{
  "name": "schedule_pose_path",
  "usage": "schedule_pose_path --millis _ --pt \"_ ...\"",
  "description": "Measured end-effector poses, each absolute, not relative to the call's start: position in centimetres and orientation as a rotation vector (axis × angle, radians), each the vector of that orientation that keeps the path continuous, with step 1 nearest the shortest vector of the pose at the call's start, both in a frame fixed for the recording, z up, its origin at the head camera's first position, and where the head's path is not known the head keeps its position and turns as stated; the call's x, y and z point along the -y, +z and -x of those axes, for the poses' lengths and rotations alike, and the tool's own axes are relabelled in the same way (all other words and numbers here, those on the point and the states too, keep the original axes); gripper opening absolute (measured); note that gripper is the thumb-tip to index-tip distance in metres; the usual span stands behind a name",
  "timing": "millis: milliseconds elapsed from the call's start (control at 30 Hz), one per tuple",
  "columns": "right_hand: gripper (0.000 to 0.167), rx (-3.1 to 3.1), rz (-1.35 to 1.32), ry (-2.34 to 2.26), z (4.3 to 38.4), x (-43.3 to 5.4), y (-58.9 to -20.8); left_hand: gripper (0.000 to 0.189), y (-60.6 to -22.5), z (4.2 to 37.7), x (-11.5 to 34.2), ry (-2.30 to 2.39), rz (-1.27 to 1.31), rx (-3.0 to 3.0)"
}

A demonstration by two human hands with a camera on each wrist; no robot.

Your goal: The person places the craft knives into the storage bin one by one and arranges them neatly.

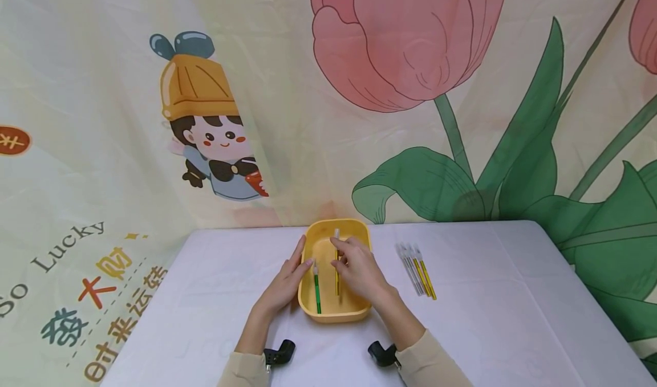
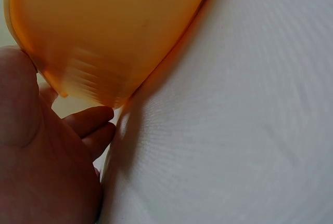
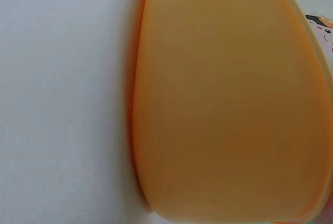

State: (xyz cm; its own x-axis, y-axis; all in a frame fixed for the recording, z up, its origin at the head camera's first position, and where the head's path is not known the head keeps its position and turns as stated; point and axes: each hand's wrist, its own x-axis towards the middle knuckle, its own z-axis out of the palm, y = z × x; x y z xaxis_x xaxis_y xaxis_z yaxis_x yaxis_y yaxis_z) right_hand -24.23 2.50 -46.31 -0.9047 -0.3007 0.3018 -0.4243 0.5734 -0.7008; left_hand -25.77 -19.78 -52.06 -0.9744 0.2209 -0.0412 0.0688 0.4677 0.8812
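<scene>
A yellow tray [image 1: 335, 318] stands on the white table in front of the person. The left hand [image 1: 281, 284] holds its left side, thumb over the rim and fingers along the outer wall. In the left wrist view, that hand's fingers [image 2: 96, 130] touch the tray's outside [image 2: 119, 31]. Above the tray's right half, the right hand [image 1: 361, 270] pinches a slim yellow pen [image 1: 337, 281] with a pale top, held nearly upright in the picture. A green pen [image 1: 317, 293] with a pale tip lies in the tray's left half. The tray's outer wall [image 3: 229, 99] fills the right wrist view.
Right of the tray, several slim pens [image 1: 414, 270], silver and yellow with pale tops, lie side by side on the white table [image 1: 493, 318]. A printed cloth [image 1: 287, 147] hangs behind the table. Black wrist cameras [image 1: 280, 353] sit on both forearms.
</scene>
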Motion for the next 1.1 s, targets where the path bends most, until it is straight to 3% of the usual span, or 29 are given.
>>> schedule_pose_path --millis 1100 --pt "0.052 2.754 -0.577 1.272 24.9 -0.9 -47.7 0.064 -52.0 25.8 19.7 1.532 -0.255 -2.558"
